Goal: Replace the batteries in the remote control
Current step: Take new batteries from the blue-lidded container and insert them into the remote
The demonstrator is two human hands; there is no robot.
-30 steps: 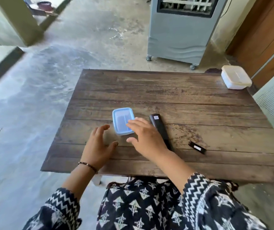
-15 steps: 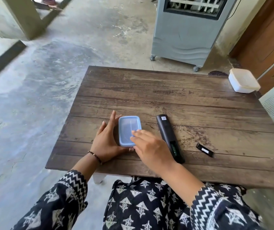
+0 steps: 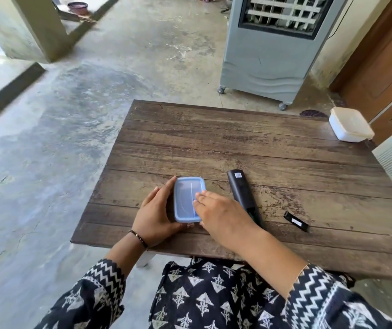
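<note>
At the lower centre of the frame the left hand (image 3: 153,213) cups the left side of a small blue-lidded box (image 3: 188,199), fingers laid nearly straight along its wall and thumb tucked under its near corner, steadying more than gripping. Just to the right, the right hand (image 3: 223,216) lies over the lid's right edge with loosely bent fingers; whether the fingertips have caught the rim I cannot tell. The step looks like opening this box, presumably for fresh batteries. To do it well, the left hand should pin the base firmly to the wooden table (image 3: 237,143) while the right peels the lid up from one corner, slowly, so nothing spills. Right again, the remote control (image 3: 241,189) lies back-up near the centre, its near end hidden behind the right wrist, so the battery bay is barely visible. Its loose cover (image 3: 295,221) lies further right, apart. The box's contents cannot be seen through the lid.
</note>
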